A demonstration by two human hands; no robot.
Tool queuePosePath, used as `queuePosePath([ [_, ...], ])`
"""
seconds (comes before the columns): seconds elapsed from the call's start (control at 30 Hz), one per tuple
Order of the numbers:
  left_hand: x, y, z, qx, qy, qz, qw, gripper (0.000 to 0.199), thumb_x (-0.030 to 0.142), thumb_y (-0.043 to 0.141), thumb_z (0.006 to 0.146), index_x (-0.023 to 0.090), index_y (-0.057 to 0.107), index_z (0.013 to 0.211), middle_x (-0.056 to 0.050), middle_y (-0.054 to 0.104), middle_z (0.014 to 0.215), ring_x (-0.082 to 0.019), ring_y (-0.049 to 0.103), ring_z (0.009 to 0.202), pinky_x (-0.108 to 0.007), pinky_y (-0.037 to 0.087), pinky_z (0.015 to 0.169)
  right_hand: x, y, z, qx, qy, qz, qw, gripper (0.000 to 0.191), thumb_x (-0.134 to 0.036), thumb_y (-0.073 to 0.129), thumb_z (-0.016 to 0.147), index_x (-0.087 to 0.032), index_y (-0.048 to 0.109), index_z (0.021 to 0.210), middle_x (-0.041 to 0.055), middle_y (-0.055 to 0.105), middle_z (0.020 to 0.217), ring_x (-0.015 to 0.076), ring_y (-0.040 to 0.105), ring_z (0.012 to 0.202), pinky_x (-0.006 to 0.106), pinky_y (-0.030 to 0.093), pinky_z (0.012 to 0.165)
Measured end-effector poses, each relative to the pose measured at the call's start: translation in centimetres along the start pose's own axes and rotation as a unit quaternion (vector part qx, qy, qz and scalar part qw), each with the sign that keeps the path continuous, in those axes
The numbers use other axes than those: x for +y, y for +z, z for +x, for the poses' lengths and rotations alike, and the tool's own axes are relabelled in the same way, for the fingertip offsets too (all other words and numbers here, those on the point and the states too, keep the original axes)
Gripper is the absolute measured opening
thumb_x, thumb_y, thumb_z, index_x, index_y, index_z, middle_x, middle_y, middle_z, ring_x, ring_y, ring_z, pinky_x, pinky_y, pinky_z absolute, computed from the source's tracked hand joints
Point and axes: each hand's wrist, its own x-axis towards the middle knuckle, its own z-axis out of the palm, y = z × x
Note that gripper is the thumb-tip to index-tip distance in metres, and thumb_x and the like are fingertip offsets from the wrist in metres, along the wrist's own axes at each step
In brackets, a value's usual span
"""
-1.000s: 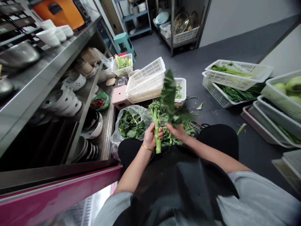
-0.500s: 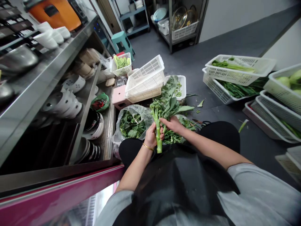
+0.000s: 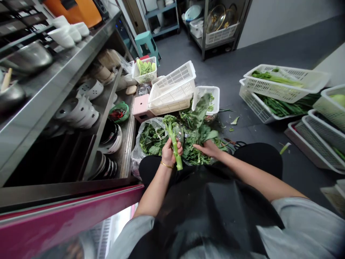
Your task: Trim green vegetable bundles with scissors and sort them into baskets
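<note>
My left hand is closed round the thick stem of a broccoli stalk, whose small green head points up and away from me. To its right, my right hand grips broccoli leaves, held apart from the stalk. The fingers of that hand are partly hidden by the leaves. Beneath both hands lies a pile of loose leaves. A clear plastic bag with more leafy greens sits left of the pile, just beyond my knee.
White baskets are stacked ahead beside a pink stool. A small white basket holds some green pieces. More vegetable baskets stand at right. A steel shelf with bowls runs along the left. Leaf scraps lie on the floor.
The leaves have come away from the stalk and are now in my right hand, apart from it. My left hand has shifted slightly left with the stalk. The view has turned a little.
</note>
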Motion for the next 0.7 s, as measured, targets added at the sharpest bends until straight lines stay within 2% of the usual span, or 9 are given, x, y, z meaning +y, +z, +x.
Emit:
queuePosePath([
  [0.1, 0.4, -0.1, -0.8, -0.039, -0.024, 0.027, 0.999, 0.036, 0.054, 0.045, 0.089, 0.019, 0.051, 0.081, 0.002, 0.045, 0.053, -0.01, 0.042, 0.037, -0.021, 0.03, 0.035, 0.9, -1.4, 2.0, -0.073, 0.057, -0.064, 0.994, 0.041, -0.055, 0.076, 0.062, -0.018, 0.057, 0.065, 0.0035, 0.058, 0.052, 0.0177, 0.057, 0.051, 0.027, 0.044, 0.053],
  [0.17, -0.1, 0.2, -0.9, -0.041, -0.025, 0.057, 0.997, 0.038, 0.056, 0.049, 0.086, 0.018, 0.051, 0.082, 0.002, 0.047, 0.052, -0.011, 0.044, 0.037, -0.021, 0.032, 0.035, -0.7, -2.0, 3.4, -0.094, 0.036, 0.019, 0.995, 0.043, -0.06, 0.064, 0.075, -0.018, 0.061, 0.08, 0.0026, 0.062, 0.061, 0.0142, 0.056, 0.049, 0.024, 0.042, 0.05],
  [0.27, -1.8, 1.0, -0.7, -0.037, -0.034, 0.102, 0.994, 0.042, 0.058, 0.056, 0.081, 0.016, 0.053, 0.085, 0.001, 0.052, 0.054, -0.012, 0.048, 0.039, -0.021, 0.035, 0.037, -4.9, -2.3, 4.6, -0.093, -0.034, 0.114, 0.989, 0.045, -0.058, 0.042, 0.09, -0.017, 0.06, 0.086, 0.0026, 0.064, 0.068, 0.0126, 0.056, 0.052, 0.023, 0.04, 0.05],
  [0.4, -3.3, 1.6, -0.1, 0.036, -0.036, 0.104, 0.993, 0.04, 0.055, 0.06, 0.081, 0.017, 0.051, 0.082, 0.003, 0.052, 0.054, -0.01, 0.048, 0.041, -0.02, 0.037, 0.041, -8.5, -1.2, 2.9, 0.035, -0.132, -0.111, 0.984, 0.033, -0.036, 0.044, 0.091, -0.015, 0.056, 0.069, 0.0088, 0.062, 0.071, 0.0148, 0.056, 0.062, 0.025, 0.037, 0.056],
  [0.47, -2.9, 1.5, 0.1, 0.085, -0.027, 0.071, 0.993, 0.037, 0.051, 0.059, 0.084, 0.016, 0.049, 0.078, 0.003, 0.049, 0.052, -0.009, 0.048, 0.042, -0.019, 0.037, 0.042, -8.7, -0.3, 0.9, 0.003, -0.233, -0.115, 0.966, 0.027, -0.034, 0.047, 0.087, -0.016, 0.056, 0.07, 0.0093, 0.062, 0.074, 0.0152, 0.055, 0.066, 0.025, 0.038, 0.058],
  [0.53, -1.9, 1.0, 0.1, 0.084, -0.027, 0.027, 0.996, 0.039, 0.054, 0.052, 0.088, 0.017, 0.046, 0.074, 0.004, 0.044, 0.05, -0.008, 0.043, 0.039, -0.018, 0.034, 0.04, -8.2, 0.3, -0.6, -0.042, -0.301, -0.042, 0.952, 0.029, -0.038, 0.047, 0.087, -0.017, 0.055, 0.07, 0.0077, 0.061, 0.072, 0.0152, 0.055, 0.066, 0.026, 0.04, 0.059],
  [0.6, -0.8, 0.4, -0.2, 0.021, -0.039, 0.001, 0.999, 0.046, 0.063, 0.043, 0.088, 0.02, 0.042, 0.073, 0.006, 0.037, 0.046, -0.007, 0.033, 0.032, -0.018, 0.027, 0.033, -7.7, 0.1, -0.8, -0.047, -0.258, 0.043, 0.964, 0.035, -0.043, 0.04, 0.091, -0.017, 0.054, 0.071, 0.0049, 0.058, 0.065, 0.0136, 0.054, 0.059, 0.025, 0.041, 0.055],
  [0.67, -0.4, 0.0, -0.8, -0.055, -0.054, -0.006, 0.997, 0.054, 0.075, 0.036, 0.083, 0.021, 0.038, 0.072, 0.008, 0.029, 0.042, -0.007, 0.023, 0.026, -0.019, 0.02, 0.028, -7.4, -0.7, 0.4, -0.082, -0.132, 0.173, 0.973, 0.037, -0.048, 0.04, 0.091, -0.017, 0.054, 0.078, 0.0011, 0.055, 0.059, 0.011, 0.05, 0.049, 0.023, 0.04, 0.047],
  [0.7, -0.4, -0.2, -1.1, -0.084, -0.067, -0.003, 0.994, 0.059, 0.08, 0.034, 0.079, 0.022, 0.037, 0.07, 0.009, 0.025, 0.04, -0.008, 0.019, 0.024, -0.019, 0.018, 0.027, -7.4, -1.1, 1.3, -0.124, -0.067, 0.255, 0.957, 0.035, -0.051, 0.047, 0.087, -0.016, 0.054, 0.083, -0.0008, 0.054, 0.057, 0.01, 0.048, 0.045, 0.022, 0.038, 0.043],
])
